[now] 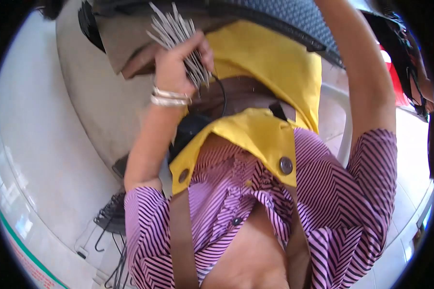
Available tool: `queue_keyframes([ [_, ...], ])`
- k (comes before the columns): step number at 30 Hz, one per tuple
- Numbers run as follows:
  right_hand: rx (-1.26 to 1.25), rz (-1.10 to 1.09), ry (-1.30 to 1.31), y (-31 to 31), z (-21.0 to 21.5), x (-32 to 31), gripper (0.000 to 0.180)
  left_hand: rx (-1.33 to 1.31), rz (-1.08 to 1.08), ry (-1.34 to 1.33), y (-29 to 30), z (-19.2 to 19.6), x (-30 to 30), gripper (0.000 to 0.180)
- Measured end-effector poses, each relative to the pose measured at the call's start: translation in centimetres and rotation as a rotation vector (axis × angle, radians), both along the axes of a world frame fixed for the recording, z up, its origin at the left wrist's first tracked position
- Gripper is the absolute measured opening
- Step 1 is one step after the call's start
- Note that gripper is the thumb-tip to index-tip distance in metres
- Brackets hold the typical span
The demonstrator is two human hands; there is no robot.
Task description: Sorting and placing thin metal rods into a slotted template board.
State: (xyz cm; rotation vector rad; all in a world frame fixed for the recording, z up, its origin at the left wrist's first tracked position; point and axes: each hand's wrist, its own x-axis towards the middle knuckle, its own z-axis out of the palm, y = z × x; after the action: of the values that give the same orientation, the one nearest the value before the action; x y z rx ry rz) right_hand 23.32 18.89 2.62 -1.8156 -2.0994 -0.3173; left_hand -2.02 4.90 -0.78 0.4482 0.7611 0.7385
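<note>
My left hand point(178, 62) is closed around a bundle of thin grey-white sticks point(171, 28), held upright at a slant. Their uneven ends stick out above and below my fist; I cannot make out what the sticks are made of. Two pale bangles circle that wrist. My right forearm point(359, 53) reaches up past the top edge of the picture, so the hand itself is out of sight. Nearest to that forearm is a black textured panel or tray point(294, 21). Below my left hand, a yellow apron point(270, 58) with brown straps covers my lap and chest.
A brown board-like piece point(125, 43) lies beyond my left hand. Black cables and hooks point(112, 216) hang in a bunch at the lower left. Part of a white chair point(341, 103) curves beside my right side. Something red point(395, 79) stands at the far right.
</note>
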Motion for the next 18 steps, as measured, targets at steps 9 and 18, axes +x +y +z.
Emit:
queue_keyframes([
  [9,0.024,0.300,0.279,-2.5,1.1,-0.8,0.018,-0.033,-0.053,0.020,-1.3,0.6,1.4,0.010],
  [18,-0.718,0.153,1.035,-14.6,1.7,-6.0,0.030,0.004,-0.128,-0.035,-0.6,1.9,2.7,0.008],
])
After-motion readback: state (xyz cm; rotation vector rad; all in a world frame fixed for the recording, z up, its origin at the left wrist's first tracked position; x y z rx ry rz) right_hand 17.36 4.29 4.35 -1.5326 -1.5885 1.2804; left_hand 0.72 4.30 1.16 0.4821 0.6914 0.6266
